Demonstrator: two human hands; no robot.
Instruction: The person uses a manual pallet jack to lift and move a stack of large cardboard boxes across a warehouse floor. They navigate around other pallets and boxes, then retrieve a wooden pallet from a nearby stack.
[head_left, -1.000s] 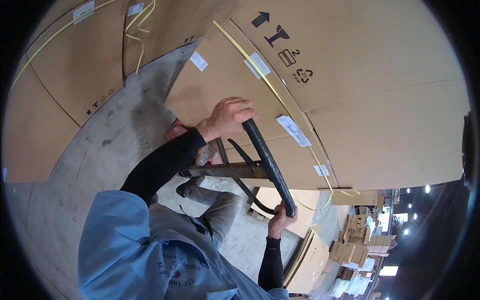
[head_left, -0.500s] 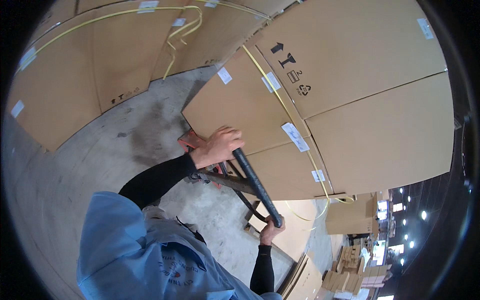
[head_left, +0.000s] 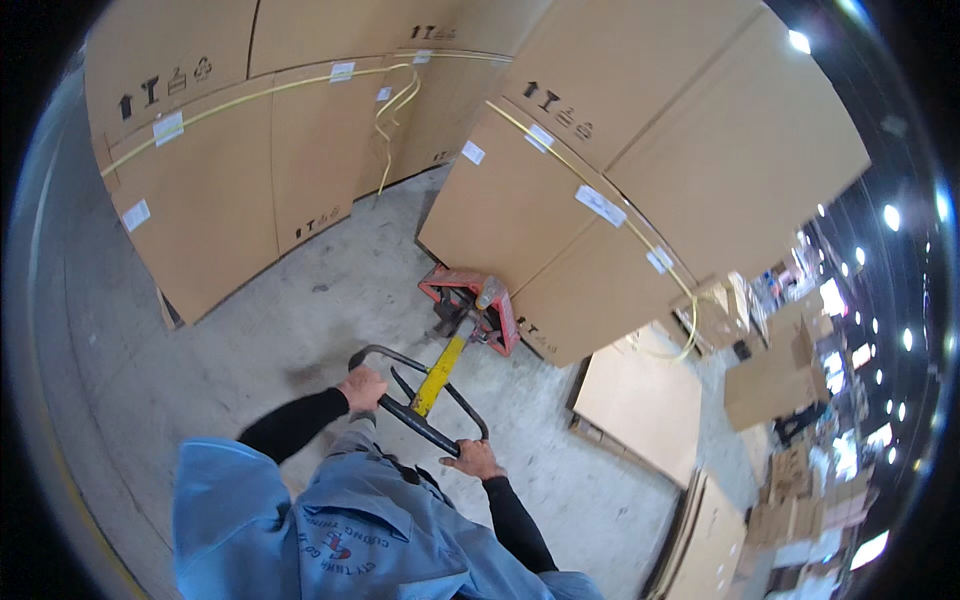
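Note:
Both my hands grip the black handle (head_left: pixel 425 428) of a pallet jack. My left hand (head_left: pixel 363 388) is wrapped round the handle's left end. At its right end my right hand (head_left: pixel 474 460) is closed on it as well. A yellow shaft (head_left: pixel 440 376) runs from the handle down to the jack's red base (head_left: pixel 467 290). That base sits against the foot of a tall strapped stack of cardboard boxes (head_left: pixel 560 230); whether its forks are under the stack is hidden.
Another strapped stack of large boxes (head_left: pixel 200 190) stands at the left. Flat cardboard (head_left: pixel 640 400) lies on a low pallet at right, with more flat sheets (head_left: pixel 705 540) nearer me. Loose yellow strap (head_left: pixel 690 335) hangs off the near stack. Grey concrete floor (head_left: pixel 270 350) lies between.
The handle now appears lower and nearer my body, with both hands still on it. The jack's yellow shaft and red base have come into fuller view, and the boxes appear farther off.

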